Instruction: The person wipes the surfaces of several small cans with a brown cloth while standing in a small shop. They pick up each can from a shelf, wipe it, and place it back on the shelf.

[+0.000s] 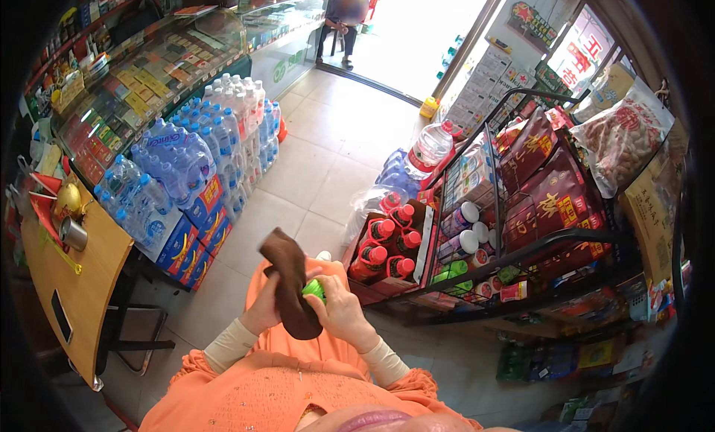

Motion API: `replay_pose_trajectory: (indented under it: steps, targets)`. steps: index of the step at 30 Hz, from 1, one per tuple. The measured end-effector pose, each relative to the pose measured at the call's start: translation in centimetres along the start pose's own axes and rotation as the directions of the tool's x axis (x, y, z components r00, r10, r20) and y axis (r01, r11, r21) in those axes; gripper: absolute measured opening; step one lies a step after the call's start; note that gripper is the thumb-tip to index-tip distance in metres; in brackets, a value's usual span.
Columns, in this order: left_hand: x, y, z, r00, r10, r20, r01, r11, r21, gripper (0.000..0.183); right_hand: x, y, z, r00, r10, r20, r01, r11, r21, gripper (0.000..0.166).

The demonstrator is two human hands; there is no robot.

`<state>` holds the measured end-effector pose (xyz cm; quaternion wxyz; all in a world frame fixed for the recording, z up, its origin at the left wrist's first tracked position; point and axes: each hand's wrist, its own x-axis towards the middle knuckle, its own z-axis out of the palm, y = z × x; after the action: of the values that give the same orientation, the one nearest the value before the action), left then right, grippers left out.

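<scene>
Just in front of my orange dress, my left hand (265, 307) holds a brown shoe or similar long brown item (293, 292), blurred at its upper end; the picture does not settle what it is. The fingers of that hand are partly hidden behind it. My right hand (339, 307) grips a small bright green ribbed object (314, 288), possibly a brush or a cap, between thumb and fingers. The green object touches or lies very close to the right side of the brown item.
At left stands a wooden table (106, 256) with a phone and a metal cup. Stacked water bottles (173, 158) line a glass counter (167, 69). At right are a carton of red-capped bottles (385, 242) and a black wire rack (550, 236). A person (342, 21) sits near the doorway.
</scene>
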<state>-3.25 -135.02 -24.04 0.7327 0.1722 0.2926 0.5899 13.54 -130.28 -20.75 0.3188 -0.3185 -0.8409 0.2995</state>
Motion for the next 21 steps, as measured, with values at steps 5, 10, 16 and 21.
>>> replay_pose_trajectory:
  steps: [5,10,16,21]
  targets:
    - [0.2,-0.4,-1.1,0.989,-0.146,-0.03,0.147,0.989,0.026,0.052,-0.9,-0.3,1.4,0.969,0.181,0.167,-0.188,0.982,0.033,0.044]
    - [-0.5,0.7,2.0,0.998,-0.035,-0.056,0.045,0.979,0.196,0.047,-0.9,-0.5,1.6,0.981,0.181,0.074,-0.195,0.875,0.443,0.037]
    - [-2.3,0.4,4.1,0.883,0.398,0.25,-0.463,0.649,0.604,0.05,0.0,0.1,2.2,0.929,0.319,0.186,-0.323,0.46,0.827,0.041]
    - [1.5,-4.7,-5.0,0.985,0.168,0.046,-0.174,0.961,0.216,0.052,-0.2,0.4,2.2,0.986,0.169,0.001,-0.149,0.863,0.482,0.059]
